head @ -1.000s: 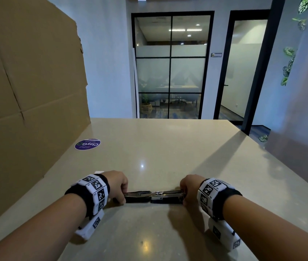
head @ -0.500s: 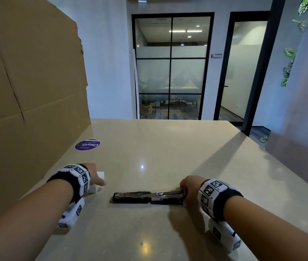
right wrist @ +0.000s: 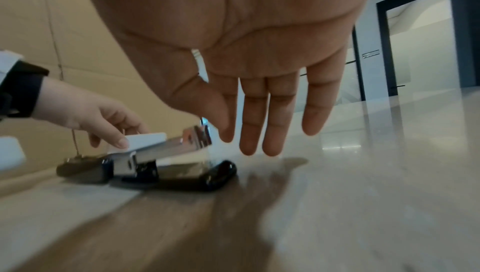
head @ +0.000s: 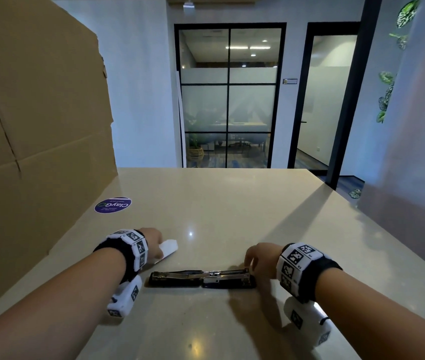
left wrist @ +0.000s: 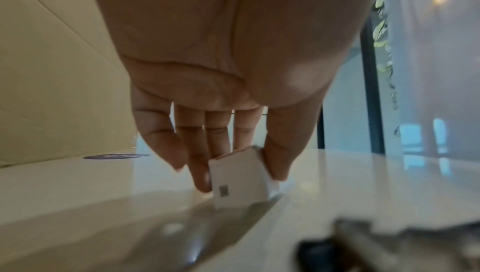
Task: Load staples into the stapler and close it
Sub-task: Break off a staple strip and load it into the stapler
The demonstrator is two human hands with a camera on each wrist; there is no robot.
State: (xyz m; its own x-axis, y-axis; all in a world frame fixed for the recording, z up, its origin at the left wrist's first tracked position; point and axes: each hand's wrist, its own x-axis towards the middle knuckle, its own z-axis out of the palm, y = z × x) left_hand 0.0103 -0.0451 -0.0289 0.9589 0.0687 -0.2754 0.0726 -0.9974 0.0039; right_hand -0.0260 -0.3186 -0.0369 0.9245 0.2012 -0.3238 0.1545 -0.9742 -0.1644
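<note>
The black and chrome stapler [head: 202,278] lies opened flat on the beige table [head: 232,216], lid to the left, chrome magazine [right wrist: 166,149] raised slightly over the black base [right wrist: 207,175]. My left hand [head: 158,246] pinches a small white staple box [head: 169,249] between thumb and fingers, just left of and behind the stapler. In the left wrist view the box [left wrist: 239,181] is tilted, low at the table. My right hand [head: 253,258] hovers at the stapler's right end with straight fingers [right wrist: 270,122] holding nothing. Whether its thumb touches the magazine tip is unclear.
A tall cardboard sheet [head: 37,139] stands along the table's left side. A round purple sticker [head: 113,205] lies near it. Glass doors [head: 228,100] are beyond the far table edge. A grey wall [head: 414,165] borders the right.
My left hand left the stapler's left end, went left to the white box, took hold of it and has moved it back right toward the stapler. My right hand stayed at the right end.
</note>
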